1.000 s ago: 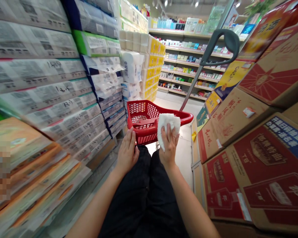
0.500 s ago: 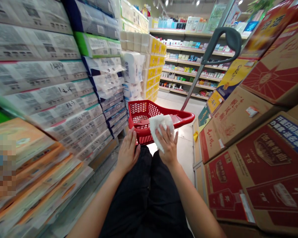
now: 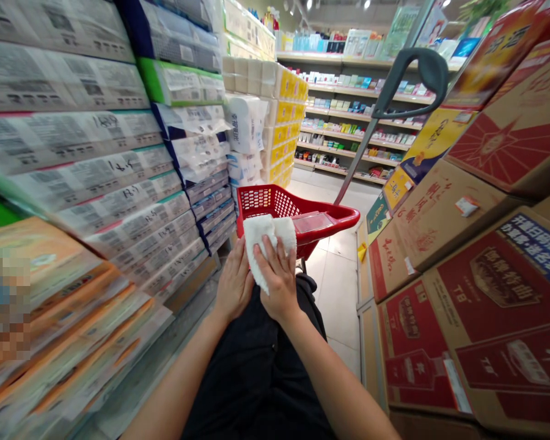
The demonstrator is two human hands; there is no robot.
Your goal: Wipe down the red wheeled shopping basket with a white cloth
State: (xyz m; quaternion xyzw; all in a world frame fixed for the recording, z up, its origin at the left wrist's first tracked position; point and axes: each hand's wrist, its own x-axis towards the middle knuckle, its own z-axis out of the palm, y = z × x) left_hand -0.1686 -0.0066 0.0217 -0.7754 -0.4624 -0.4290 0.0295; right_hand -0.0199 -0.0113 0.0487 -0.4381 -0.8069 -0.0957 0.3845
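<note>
By the red basket [image 3: 321,215] rim, the right hand [image 3: 279,280] clasps a white cloth [image 3: 260,234], left hand [image 3: 233,282] open alongside.

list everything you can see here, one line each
basket: one, red, ahead in the aisle
handle: one, grey, rising at a slant behind the basket
white cloth: one, white, on the basket's near rim
paper packs: many, white, blue and green, stacked left
cartons: many, brown and red, stacked right
shelves: several rows, mixed goods, far end
left hand: one, bare, beside the cloth
right hand: one, bare, pressed on the cloth
</note>
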